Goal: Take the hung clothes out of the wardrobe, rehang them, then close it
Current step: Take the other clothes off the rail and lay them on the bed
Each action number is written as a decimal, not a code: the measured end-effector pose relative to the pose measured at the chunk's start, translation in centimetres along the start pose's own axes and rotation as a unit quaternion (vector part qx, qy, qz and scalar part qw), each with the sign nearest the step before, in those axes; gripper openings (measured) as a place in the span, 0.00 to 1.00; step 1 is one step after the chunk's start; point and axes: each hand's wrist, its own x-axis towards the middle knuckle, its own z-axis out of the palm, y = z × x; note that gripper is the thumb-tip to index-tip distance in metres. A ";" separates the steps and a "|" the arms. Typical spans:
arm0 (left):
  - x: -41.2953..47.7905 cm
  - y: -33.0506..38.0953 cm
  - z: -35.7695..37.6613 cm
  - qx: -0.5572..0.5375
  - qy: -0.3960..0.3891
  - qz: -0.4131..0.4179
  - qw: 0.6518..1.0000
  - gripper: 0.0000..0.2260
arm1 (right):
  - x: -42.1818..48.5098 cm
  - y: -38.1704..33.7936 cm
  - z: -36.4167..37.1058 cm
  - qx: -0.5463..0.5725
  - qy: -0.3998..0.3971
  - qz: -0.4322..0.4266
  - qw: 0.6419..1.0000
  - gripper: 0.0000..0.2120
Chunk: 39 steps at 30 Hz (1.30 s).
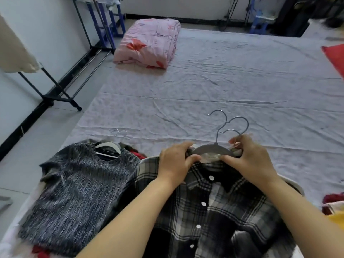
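A black-and-white plaid shirt [210, 211] with white buttons lies on the bed in front of me, on top of other garments. Grey hangers [214, 148] with metal hooks stick out at its collar. My left hand [175, 162] grips the collar at the hangers' left end. At their right end my right hand [251, 159] pinches the collar and hanger. Left of the shirt lies a grey-black knit sweater [74, 198] on a white hanger [109, 146], over red cloth.
The bed sheet [223, 90] is pale lilac; a folded pink floral quilt [149, 43] sits at its far end. A black clothes rack [61, 94] stands on the floor at left with beige cloth [14, 53] hanging. Red and yellow cloth [333, 207] lies at the right edge.
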 end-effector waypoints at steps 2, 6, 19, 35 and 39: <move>2.0 -2.0 1.9 -0.003 -0.010 -0.019 1.000 0.17 | 2.4 1.5 2.4 -0.003 -0.012 0.017 1.000 0.21; 5.5 -6.6 6.1 0.112 -0.083 -0.090 0.986 0.26 | 6.8 4.7 8.7 -0.031 -0.051 0.082 0.995 0.36; -0.4 -10.5 10.1 0.156 -0.226 -0.101 0.956 0.26 | -4.5 9.1 15.9 -0.007 -0.140 0.233 0.962 0.32; -5.6 2.1 2.4 0.161 -0.254 0.066 0.951 0.26 | -14.4 1.5 4.4 -0.017 0.010 0.242 0.970 0.27; -8.2 5.4 2.0 0.175 -0.257 0.118 0.943 0.26 | -18.4 0.9 1.9 -0.016 0.030 0.267 0.963 0.28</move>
